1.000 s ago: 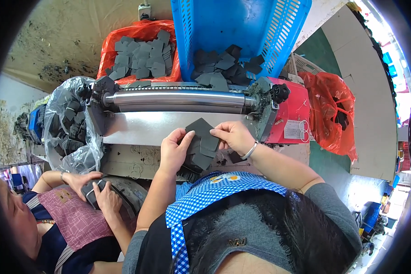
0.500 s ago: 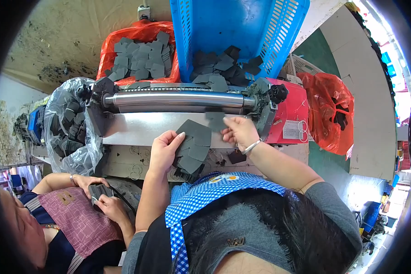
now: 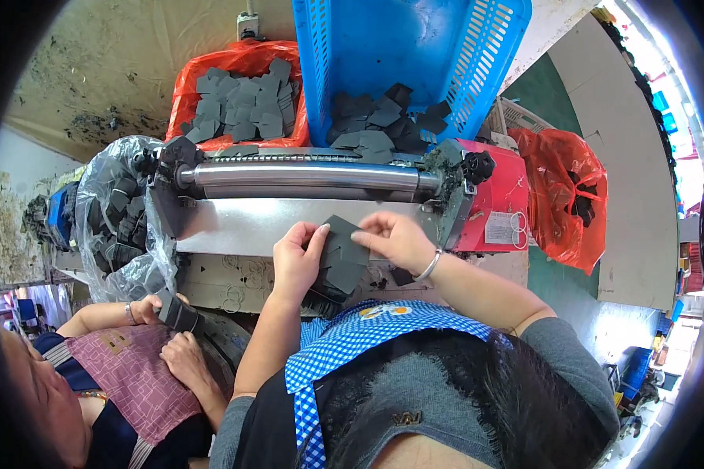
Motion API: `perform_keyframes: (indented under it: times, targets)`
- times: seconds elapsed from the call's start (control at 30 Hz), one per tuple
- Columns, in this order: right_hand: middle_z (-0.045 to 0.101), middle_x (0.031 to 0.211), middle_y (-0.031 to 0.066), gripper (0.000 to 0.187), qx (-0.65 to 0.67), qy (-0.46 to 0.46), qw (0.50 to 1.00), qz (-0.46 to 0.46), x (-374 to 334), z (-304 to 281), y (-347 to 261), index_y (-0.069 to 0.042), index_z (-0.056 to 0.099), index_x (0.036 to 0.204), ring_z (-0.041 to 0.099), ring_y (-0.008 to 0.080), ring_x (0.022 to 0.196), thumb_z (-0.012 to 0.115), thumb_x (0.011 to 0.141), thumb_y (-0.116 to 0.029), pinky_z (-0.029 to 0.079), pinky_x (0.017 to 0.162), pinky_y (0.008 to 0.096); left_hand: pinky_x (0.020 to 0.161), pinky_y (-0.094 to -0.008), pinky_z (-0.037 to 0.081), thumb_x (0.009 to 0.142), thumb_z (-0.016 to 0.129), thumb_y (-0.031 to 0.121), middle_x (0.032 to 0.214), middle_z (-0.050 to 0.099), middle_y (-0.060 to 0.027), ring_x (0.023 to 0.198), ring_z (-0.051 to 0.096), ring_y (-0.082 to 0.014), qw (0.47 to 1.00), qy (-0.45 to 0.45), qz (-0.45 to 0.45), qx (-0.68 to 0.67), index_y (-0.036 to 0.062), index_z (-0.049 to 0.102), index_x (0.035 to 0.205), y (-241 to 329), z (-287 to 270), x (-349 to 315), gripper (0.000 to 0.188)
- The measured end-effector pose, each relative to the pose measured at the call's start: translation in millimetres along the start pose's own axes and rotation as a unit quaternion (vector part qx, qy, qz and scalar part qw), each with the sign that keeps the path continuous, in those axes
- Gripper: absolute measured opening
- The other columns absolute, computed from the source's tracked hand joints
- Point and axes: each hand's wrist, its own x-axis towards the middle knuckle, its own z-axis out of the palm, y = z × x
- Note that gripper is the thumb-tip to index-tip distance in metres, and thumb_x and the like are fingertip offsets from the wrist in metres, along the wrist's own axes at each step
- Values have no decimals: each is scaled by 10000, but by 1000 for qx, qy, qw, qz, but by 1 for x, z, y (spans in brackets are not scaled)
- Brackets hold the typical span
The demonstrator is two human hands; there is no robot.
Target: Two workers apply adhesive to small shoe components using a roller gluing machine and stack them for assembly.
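Observation:
My left hand holds a fanned stack of flat dark grey pieces, thumb on top near its upper edge. The pieces look like thin cut sheets of rubber or foam; I cannot tell the material. At the stack's right edge, my right hand has thumb and fingertips closed on a top piece. Both hands are in front of a machine with a shiny metal roller and a smooth metal feed plate. More dark pieces lie beneath the stack, partly hidden.
Behind the roller stand a red bag of grey pieces and a blue crate with more. A clear bag of pieces hangs left, another red bag right. At lower left, a co-worker's hand holds a dark block of stacked pieces.
My right hand has come back from the feed plate to the stack; the piece it held there is out of sight. The co-worker's hands have moved apart, one still on the dark block.

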Motion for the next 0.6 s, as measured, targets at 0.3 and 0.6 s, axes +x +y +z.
perform_keyframes:
  times: [0.3, 0.6]
  targets:
    - [599, 788, 44, 255, 157, 73, 983, 66, 11, -1, -6, 6, 560, 928, 574, 94, 651, 578, 861, -240, 461, 568, 206, 665, -195, 454, 810, 632, 94, 858, 631, -50, 764, 563, -69, 961, -136, -73, -231, -6, 578, 975, -2, -9, -2, 200]
    - [592, 605, 41, 225, -54, -29, 998, -5, -5, 5, -10, 1, 609, 727, 528, 85, 467, 623, 812, -206, 436, 457, 224, 583, -199, 440, 839, 600, 125, 721, 617, -14, 643, 533, -46, 966, -75, -80, -235, -25, 596, 911, -2, -1, -7, 166]
